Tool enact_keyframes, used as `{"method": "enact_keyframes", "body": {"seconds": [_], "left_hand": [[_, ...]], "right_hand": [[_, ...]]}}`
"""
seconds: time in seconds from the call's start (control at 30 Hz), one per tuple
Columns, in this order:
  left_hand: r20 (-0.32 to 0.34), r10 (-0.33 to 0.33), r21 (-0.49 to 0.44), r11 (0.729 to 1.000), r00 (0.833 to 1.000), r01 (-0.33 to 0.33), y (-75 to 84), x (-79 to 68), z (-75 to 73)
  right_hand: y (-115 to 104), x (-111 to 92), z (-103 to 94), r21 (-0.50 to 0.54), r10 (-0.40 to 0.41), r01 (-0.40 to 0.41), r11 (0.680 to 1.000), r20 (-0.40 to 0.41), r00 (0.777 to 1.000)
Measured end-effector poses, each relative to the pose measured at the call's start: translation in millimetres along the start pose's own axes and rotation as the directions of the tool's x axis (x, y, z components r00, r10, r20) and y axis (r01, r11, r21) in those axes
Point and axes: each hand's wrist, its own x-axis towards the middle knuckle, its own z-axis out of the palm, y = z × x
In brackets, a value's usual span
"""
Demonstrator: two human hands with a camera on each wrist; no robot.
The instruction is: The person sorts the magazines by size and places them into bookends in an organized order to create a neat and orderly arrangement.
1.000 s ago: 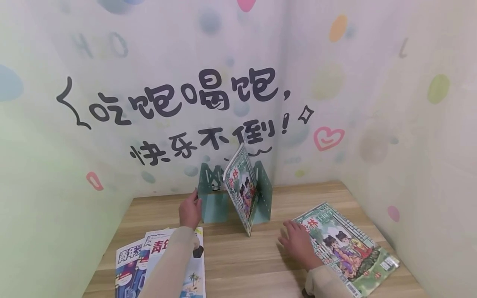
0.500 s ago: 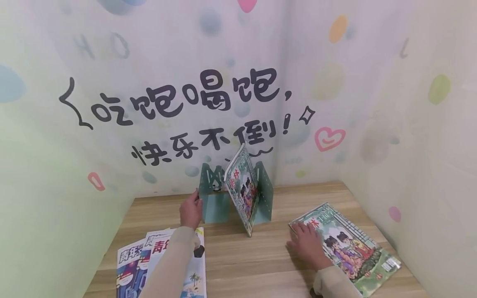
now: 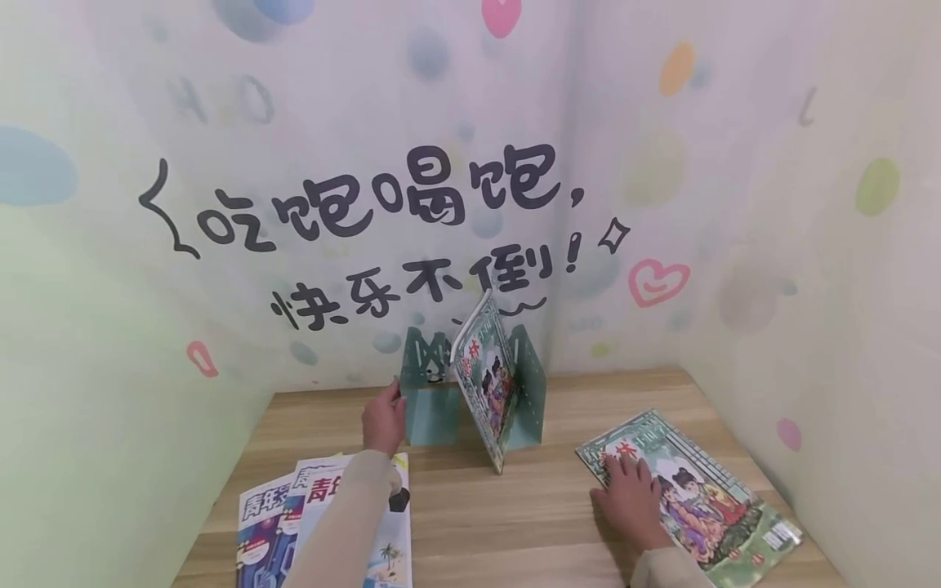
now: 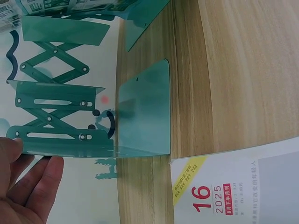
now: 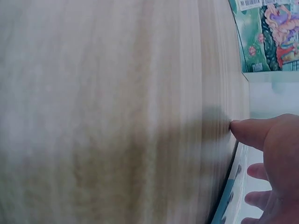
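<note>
At the back of the table stands a green metal expanding bookend (image 3: pixel 432 416). My left hand (image 3: pixel 384 420) pinches the top edge of its left end plate; in the left wrist view, the thumb and fingers (image 4: pixel 44 184) meet that plate beside the folding lattice. A magazine (image 3: pixel 487 384) with a green illustrated cover stands tilted inside the bookend, near the right plate. Another magazine with the same cover (image 3: pixel 713 514) lies flat on the right. My right hand (image 3: pixel 628 498) rests on its left side, fingers spread over the cover. The right wrist view shows the thumb (image 5: pixel 252 130) extended.
Two overlapping magazines, one purple-blue (image 3: pixel 268 523) and one white (image 3: pixel 393 539), lie at the front left, partly under my left forearm. The wooden table (image 3: pixel 507 523) meets a printed fabric wall (image 3: pixel 610 327) behind and on both sides.
My right hand has slid right, from the magazine's left edge further onto its cover. The left hand keeps its hold on the bookend. The head view has shifted slightly.
</note>
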Motion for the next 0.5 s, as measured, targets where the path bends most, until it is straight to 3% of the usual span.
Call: {"method": "enact_keyframes", "body": {"seconds": [0.5], "left_hand": [[0.012,0.002,-0.018,1.000,1.000,-0.002,-1.5,-0.7,0.8]], "right_hand": [[14,-1,-10.7,0.018,0.133,-0.136,0.991,0.107,0.985]]}}
